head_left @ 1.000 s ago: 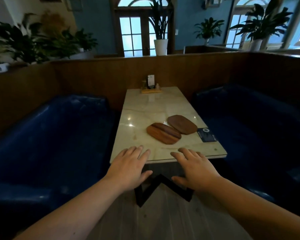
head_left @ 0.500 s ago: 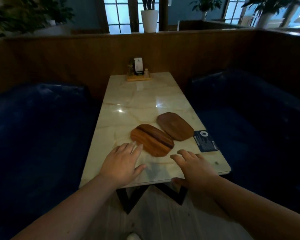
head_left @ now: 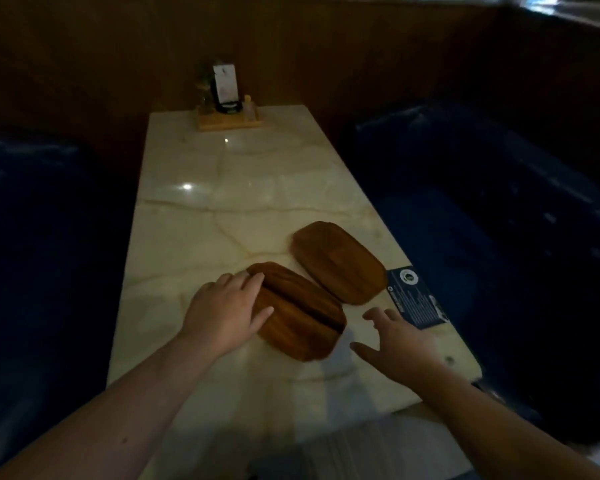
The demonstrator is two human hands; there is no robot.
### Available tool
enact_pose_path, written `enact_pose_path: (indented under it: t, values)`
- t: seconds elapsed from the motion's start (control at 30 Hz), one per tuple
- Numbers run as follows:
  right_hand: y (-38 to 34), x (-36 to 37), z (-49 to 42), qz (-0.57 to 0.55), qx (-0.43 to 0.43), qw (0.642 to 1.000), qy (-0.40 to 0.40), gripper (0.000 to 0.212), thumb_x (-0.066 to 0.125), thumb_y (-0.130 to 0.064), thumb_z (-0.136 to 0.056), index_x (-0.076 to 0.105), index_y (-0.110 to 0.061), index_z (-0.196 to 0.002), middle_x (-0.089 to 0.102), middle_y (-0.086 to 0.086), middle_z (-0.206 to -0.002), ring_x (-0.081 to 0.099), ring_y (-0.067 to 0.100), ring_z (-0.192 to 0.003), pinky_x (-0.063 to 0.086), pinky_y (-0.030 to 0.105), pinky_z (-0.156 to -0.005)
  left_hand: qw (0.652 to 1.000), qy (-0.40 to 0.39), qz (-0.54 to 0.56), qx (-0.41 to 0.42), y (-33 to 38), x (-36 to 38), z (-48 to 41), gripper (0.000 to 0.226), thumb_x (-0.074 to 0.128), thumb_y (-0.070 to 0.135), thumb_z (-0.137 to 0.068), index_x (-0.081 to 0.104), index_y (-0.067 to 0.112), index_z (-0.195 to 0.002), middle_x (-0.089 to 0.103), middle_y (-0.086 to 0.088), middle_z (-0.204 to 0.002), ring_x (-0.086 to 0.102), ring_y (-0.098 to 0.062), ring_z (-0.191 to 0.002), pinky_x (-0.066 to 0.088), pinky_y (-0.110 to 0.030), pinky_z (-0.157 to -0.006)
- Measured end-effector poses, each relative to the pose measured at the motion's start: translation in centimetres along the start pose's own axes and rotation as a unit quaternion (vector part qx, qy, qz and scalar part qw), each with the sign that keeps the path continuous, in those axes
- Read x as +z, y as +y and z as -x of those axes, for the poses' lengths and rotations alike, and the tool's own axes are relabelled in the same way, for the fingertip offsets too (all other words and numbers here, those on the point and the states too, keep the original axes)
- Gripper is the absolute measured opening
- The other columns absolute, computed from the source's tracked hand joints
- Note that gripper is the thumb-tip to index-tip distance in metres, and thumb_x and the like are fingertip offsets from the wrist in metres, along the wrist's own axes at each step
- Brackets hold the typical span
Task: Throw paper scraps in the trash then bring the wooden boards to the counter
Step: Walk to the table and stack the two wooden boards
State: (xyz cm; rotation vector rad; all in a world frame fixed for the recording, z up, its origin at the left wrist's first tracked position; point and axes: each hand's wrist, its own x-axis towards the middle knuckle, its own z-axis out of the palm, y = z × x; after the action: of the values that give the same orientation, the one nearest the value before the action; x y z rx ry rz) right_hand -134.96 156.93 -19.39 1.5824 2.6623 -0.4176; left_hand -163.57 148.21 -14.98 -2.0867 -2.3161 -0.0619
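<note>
Two rounded wooden boards lie side by side on the marble table (head_left: pixel 222 209). The near board (head_left: pixel 305 317) has a dark stripe; my left hand (head_left: pixel 226 311) rests flat on its left edge, fingers spread, not closed around it. The far board (head_left: pixel 340 261) lies just behind and to the right, untouched. My right hand (head_left: pixel 400 339) hovers open over the table, just right of the near board and below the far one. No paper scraps show.
A dark printed card (head_left: pixel 416 297) lies at the table's right edge beside my right hand. A wooden condiment tray with a card holder (head_left: pixel 227 102) stands at the far end. Dark blue booth seats (head_left: pixel 499 220) flank the table; wood panelling is behind.
I have come closer to the table and look further down. My left hand moved forward onto the near board's left edge. My right hand moved forward over the table beside it.
</note>
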Motion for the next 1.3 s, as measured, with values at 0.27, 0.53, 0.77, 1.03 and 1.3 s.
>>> enact_pose_path:
  t: [0.27, 0.53, 0.77, 1.03, 1.3]
  values:
    - [3.0, 1.7, -7.4, -0.036, 0.075, 0.996, -0.028, 0.065, 0.051, -0.072, -0.075, 0.04, -0.03, -0.124, 0.058, -0.001, -0.115, 0.061, 0.019, -0.093, 0.051, 0.037, -0.067, 0.999, -0.042, 0.026, -0.024, -1.7, 4.4, -6.9, 0.063, 0.035, 0.062, -0.083, 0.041, 0.022, -0.132, 0.057, -0.003, -0.123, 0.055, -0.024, -0.104, 0.047, -0.037, -0.072]
    - [9.9, 2.2, -17.5, -0.306, 0.217, 0.925, -0.053, 0.059, 0.072, -0.051, -0.075, 0.05, -0.018, -0.118, 0.06, 0.001, -0.098, 0.058, 0.018, -0.081, 0.053, 0.047, -0.077, 0.993, -0.083, 0.065, -0.055, -3.0, 8.7, -16.9, 0.062, 0.039, 0.065, -0.08, 0.037, 0.025, -0.127, 0.057, -0.003, -0.117, 0.056, -0.026, -0.103, 0.051, -0.041, -0.072]
    - [14.0, 4.9, -20.1, -0.378, 0.246, 0.887, -0.102, 0.059, 0.071, -0.044, -0.078, 0.049, -0.014, -0.123, 0.063, 0.007, -0.101, 0.066, 0.023, -0.08, 0.057, 0.034, -0.058, 0.988, -0.117, 0.077, -0.072, -1.8, 11.6, -24.7, 0.07, 0.041, 0.066, -0.08, 0.032, 0.022, -0.134, 0.054, -0.01, -0.123, 0.054, -0.03, -0.105, 0.046, -0.041, -0.071]
    - [15.7, 5.2, -21.3, -0.4, 0.219, 0.879, -0.143, 0.045, 0.073, -0.038, -0.079, 0.061, -0.012, -0.113, 0.069, 0.006, -0.092, 0.07, 0.017, -0.072, 0.056, 0.026, -0.055, 0.952, -0.189, 0.178, -0.162, 0.7, 15.7, -29.8, 0.078, 0.054, 0.062, -0.079, 0.03, 0.019, -0.138, 0.047, -0.016, -0.132, 0.049, -0.034, -0.114, 0.043, -0.04, -0.086]
    - [15.8, 4.6, -21.5, -0.469, 0.222, 0.837, -0.177, 0.023, 0.069, -0.031, -0.084, 0.063, -0.02, -0.104, 0.066, 0.006, -0.104, 0.067, 0.022, -0.088, 0.06, 0.041, -0.071, 0.891, -0.126, 0.322, -0.293, 3.3, 16.4, -31.7, 0.061, 0.065, 0.043, -0.081, 0.048, 0.008, -0.128, 0.052, -0.018, -0.13, 0.051, -0.034, -0.114, 0.04, -0.033, -0.087]
